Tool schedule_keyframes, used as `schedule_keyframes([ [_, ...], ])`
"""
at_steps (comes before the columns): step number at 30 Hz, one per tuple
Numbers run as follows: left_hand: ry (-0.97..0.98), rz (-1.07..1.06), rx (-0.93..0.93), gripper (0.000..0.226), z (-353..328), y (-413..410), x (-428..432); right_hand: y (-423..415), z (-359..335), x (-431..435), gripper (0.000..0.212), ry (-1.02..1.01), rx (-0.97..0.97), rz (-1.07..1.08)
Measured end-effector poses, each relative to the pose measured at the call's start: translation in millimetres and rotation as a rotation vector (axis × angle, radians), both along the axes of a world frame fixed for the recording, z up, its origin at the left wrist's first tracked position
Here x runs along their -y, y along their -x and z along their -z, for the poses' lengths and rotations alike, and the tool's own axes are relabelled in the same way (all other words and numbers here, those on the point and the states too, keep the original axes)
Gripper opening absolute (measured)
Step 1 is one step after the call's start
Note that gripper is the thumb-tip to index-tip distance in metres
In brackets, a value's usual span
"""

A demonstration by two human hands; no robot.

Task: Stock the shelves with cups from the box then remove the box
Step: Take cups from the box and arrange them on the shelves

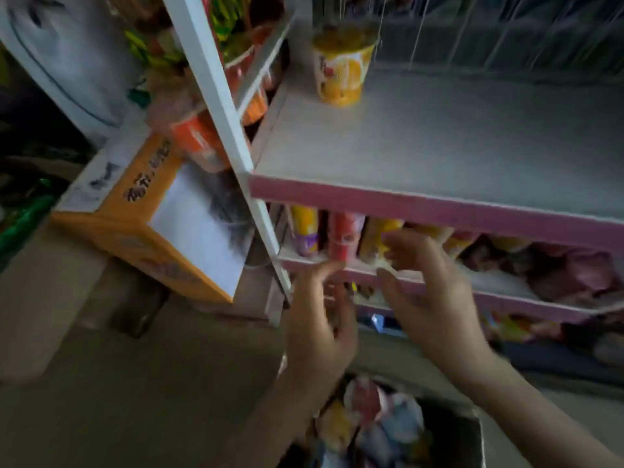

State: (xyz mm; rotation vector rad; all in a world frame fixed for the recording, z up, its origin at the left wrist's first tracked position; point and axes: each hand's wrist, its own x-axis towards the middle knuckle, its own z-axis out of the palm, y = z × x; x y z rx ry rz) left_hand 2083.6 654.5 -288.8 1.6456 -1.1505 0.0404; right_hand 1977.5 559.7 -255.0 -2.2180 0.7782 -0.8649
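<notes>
The left hand [320, 319] and right hand [435, 298] hover with released grip, holding nothing. A careless push could topple the red cup [344, 234] at the edge of the shelf [506, 300].

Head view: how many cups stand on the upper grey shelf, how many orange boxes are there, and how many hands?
Cups on the upper shelf: 1
Orange boxes: 1
Hands: 2, left hand and right hand
Total: 4

Left grip [320, 319] and right grip [435, 298] are bare hands on bare forearms.
</notes>
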Motion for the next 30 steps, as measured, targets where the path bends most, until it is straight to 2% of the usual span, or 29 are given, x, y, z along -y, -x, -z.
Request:
schedule_keyframes([
  [2, -0.233, 0.03, -0.053, 0.02, 68.9, 22.5, -34.3, 30.1, 73.2, -30.5, 0.038, -0.12, -0.126, -0.032],
  [5, -0.676, 0.196, -0.28, 0.027, 162.7, 33.0, -69.8, 69.9, 187.1, -57.5, 0.033, -0.372, -0.427, 0.023],
  [7, -1.005, 0.293, -0.216, 0.042, 239.3, 43.1, -87.0, 99.2, 269.3, -71.2, 0.036, -0.506, -0.662, 0.07],
  [9, -1.189, 0.319, -0.2, 0.057, 303.6, 49.1, -96.5, 120.2, 331.3, -78.8, 0.049, -0.699, -0.741, 0.19],
  [11, -1.303, 0.337, -0.268, 0.069, 351.8, 59.1, -99.4, 132.4, 372.0, -84.8, 0.067, -0.908, -0.712, 0.357],
  [12, -1.337, 0.346, -0.285, 0.075, 372.5, 64.6, -99.7, 134.3, 385.8, -86.9, 0.072, -0.996, -0.668, 0.41],
  [14, -1.393, 0.321, -0.206, 0.093, 406.3, 75.8, -96.8, 135.9, 408.3, -87.6, 0.072, -1.142, -0.541, 0.448],
  [16, -1.437, 0.294, -0.041, 0.108, 426.7, 88.9, -93.7, 137.4, 420.1, -88.0, 0.054, -1.198, -0.421, 0.439],
  [18, -1.444, 0.245, 0.099, 0.113, 435.2, 103.1, -92.2, 136.8, 427.2, -87.4, 0.03, -1.227, -0.347, 0.424],
  [19, -1.426, 0.209, 0.141, 0.115, 438.9, 108.5, -92.6, 135.2, 428.8, -86.8, 0.026, -1.28, -0.297, 0.425],
  [20, -1.406, 0.176, 0.158, 0.119, 443.0, 112.0, -93.8, 133.5, 431.7, -85.4, 0.026, -1.321, -0.264, 0.429],
  [22, -1.382, 0.112, 0.17, 0.127, 450.1, 115.6, -96.2, 127.6, 434.2, -84.3, 0.051, -1.387, -0.21, 0.416],
  [24, -1.365, 0.078, 0.197, 0.124, 452.5, 117.1, -97.3, 120.6, 433.8, -85.3, 0.081, -1.323, -0.316, 0.417],
  [25, -1.355, 0.085, 0.179, 0.12, 451.5, 117.4, -97.2, 119.0, 432.6, -86.1, 0.086, -1.285, -0.362, 0.447],
  [28, -1.274, 0.083, 0.14, 0.105, 433.7, 114.6, -93.5, 119.8, 411.4, -86.6, 0.071, -1.253, -0.269, 0.534],
  [30, -1.266, 0.043, 0.09, 0.106, 414.4, 113.6, -93.0, 128.8, 387.1, -84.5, 0.061, -1.261, -0.236, 0.594],
])
